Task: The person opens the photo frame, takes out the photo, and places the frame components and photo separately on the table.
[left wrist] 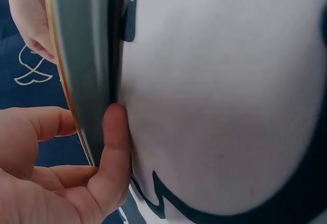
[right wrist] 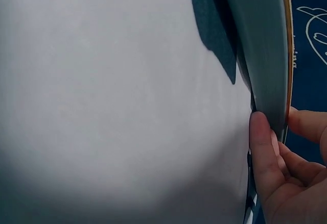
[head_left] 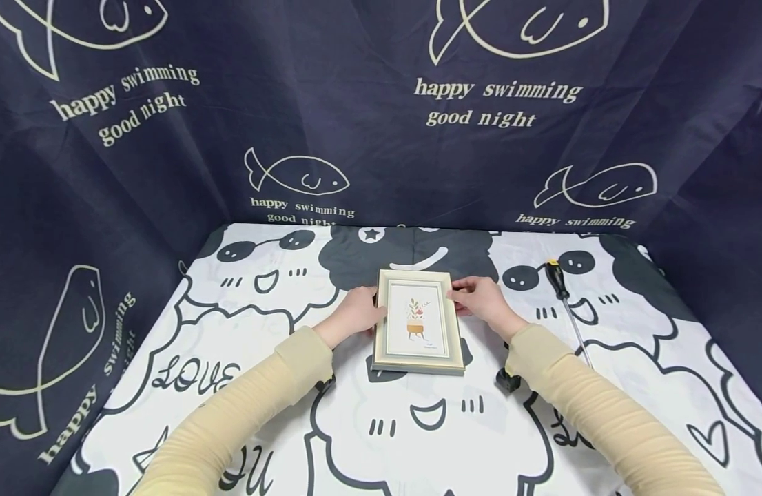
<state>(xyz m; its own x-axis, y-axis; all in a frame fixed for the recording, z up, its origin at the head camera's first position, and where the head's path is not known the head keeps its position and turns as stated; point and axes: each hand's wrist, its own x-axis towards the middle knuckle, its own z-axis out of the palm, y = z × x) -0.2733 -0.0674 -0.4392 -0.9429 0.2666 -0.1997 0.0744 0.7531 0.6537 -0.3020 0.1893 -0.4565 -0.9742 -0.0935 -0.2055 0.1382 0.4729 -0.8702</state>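
Observation:
A cream picture frame (head_left: 457, 324) lies face up, low over the tablecloth, with a printed picture of a potted plant on legs behind its front. My left hand (head_left: 358, 311) grips its left side, thumb over the face. On the opposite side my right hand (head_left: 483, 301) pinches the edge near the upper corner. The left wrist view shows the frame's grey-green side wall (left wrist: 84, 55) between the thumb and fingers of the left hand (left wrist: 76, 193). Along the other side wall (right wrist: 260, 50), the right hand (right wrist: 294, 178) has fingertips at the underside.
A screwdriver (head_left: 557, 282) with a black and yellow handle lies to the right, its shaft running toward the right forearm. The white tablecloth (head_left: 232, 434) carries black cartoon drawings. A dark blue curtain (head_left: 381, 103) with fish prints hangs behind and at both sides.

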